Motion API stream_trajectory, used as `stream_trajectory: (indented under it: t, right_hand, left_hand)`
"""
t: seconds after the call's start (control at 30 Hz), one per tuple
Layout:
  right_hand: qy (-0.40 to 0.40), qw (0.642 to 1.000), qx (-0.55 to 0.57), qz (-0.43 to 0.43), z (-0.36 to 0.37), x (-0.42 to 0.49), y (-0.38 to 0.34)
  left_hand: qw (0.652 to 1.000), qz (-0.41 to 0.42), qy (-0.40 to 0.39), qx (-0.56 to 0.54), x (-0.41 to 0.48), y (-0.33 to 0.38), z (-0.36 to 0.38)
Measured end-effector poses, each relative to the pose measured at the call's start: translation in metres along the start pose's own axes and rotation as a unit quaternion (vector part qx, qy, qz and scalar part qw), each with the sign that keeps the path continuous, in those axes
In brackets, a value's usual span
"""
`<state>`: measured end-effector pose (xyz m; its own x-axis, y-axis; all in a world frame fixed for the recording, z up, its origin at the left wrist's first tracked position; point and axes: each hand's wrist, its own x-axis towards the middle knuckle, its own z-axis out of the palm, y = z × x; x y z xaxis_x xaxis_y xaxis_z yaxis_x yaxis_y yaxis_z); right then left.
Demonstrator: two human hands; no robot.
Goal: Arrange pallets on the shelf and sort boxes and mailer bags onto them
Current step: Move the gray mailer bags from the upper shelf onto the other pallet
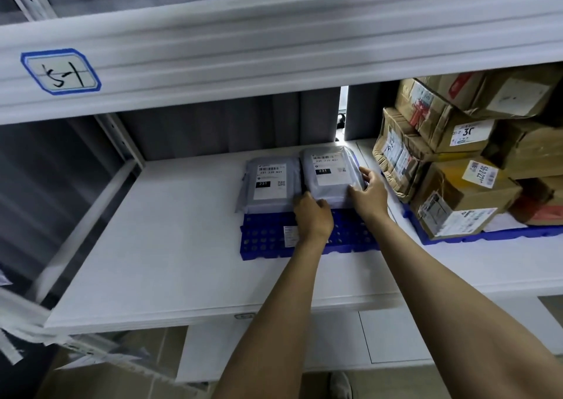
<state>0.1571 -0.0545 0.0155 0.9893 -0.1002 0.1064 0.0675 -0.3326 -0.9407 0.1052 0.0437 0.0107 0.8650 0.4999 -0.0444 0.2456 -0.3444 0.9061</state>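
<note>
Head view: toward 1 o'clock on the blue pallet [353,238], a soft, probably light mailer bag [330,176] is gripped at its 7 o'clock corner by the left hand [313,217], 4 o'clock edge by the right hand [370,193]

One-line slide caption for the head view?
Left hand and right hand grip a grey plastic mailer bag beside a second grey bag on a blue perforated plastic pallet.

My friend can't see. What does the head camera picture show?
The left hand and right hand hold a grey bag beside another bag on a blue pallet on a white shelf. Cardboard boxes sit stacked on a second pallet, right.
</note>
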Motion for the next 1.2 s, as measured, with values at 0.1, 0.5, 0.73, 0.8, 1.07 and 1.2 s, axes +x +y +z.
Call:
stream_trajectory:
  t: [0.1,0.5,0.73,0.8,1.07,1.2]
  right_hand:
    - [0.004,1.000,-0.012,-0.002,-0.001,-0.003,0.005]
    - [0.040,0.995,-0.088,-0.009,0.000,-0.019,0.011]
    - [0.058,0.987,-0.136,-0.064,-0.005,-0.047,0.003]
    - [0.068,0.981,-0.158,-0.095,-0.008,-0.063,-0.003]
    - [0.127,0.949,-0.187,-0.221,-0.041,-0.146,-0.049]
    - [0.204,0.916,-0.153,-0.309,-0.067,-0.180,-0.086]
  left_hand:
    - [1.000,0.008,-0.006,0.019,0.000,-0.003,0.002]
    - [0.999,0.030,-0.029,0.011,-0.005,-0.002,-0.004]
    - [0.995,0.090,-0.021,0.049,-0.032,0.001,-0.022]
    - [0.989,0.124,-0.023,0.077,-0.046,0.003,-0.033]
    - [0.942,0.307,0.019,0.135,-0.121,0.027,-0.084]
    - [0.887,0.434,0.063,0.145,-0.159,0.060,-0.107]
